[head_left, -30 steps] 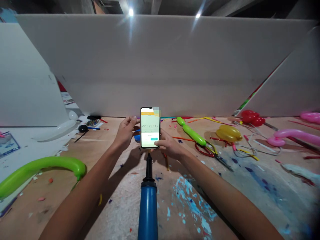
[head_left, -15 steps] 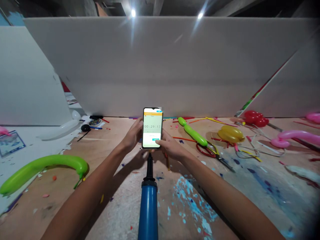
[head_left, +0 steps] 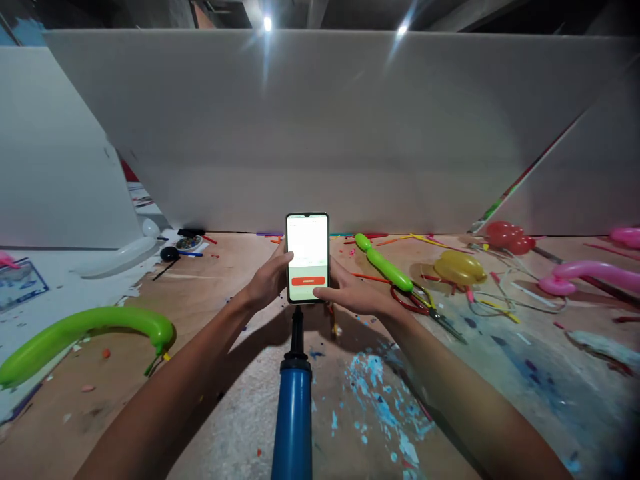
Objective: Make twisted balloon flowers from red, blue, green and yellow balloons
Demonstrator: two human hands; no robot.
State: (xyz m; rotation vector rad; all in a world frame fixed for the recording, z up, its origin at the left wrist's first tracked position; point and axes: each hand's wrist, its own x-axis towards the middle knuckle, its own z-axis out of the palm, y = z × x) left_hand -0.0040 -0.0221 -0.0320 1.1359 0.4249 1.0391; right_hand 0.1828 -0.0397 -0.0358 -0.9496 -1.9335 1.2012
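A smartphone (head_left: 308, 243) is held upright in front of me, its bright screen showing a red button low down. My left hand (head_left: 270, 277) grips its left side, with the thumb over the screen's edge and the other fingers hidden behind. My right hand (head_left: 353, 287) holds the lower right side, its thumb lying on the screen below the red button. Just under the phone, a blue balloon pump (head_left: 293, 420) with a black nozzle lies pointing away from me. Neither hand touches the pump.
A long green balloon (head_left: 100, 323) lies at left. To the right are a twisted green balloon (head_left: 387, 263), scissors (head_left: 440, 317), a yellow balloon (head_left: 460, 267), a red balloon (head_left: 510, 237) and a pink balloon (head_left: 590, 272). A grey-white panel (head_left: 310, 133) stands behind the paint-spotted table (head_left: 225, 413).
The phone screen has switched from a timer reading to a mostly white page with a red button. My left thumb has come round onto the front of the phone.
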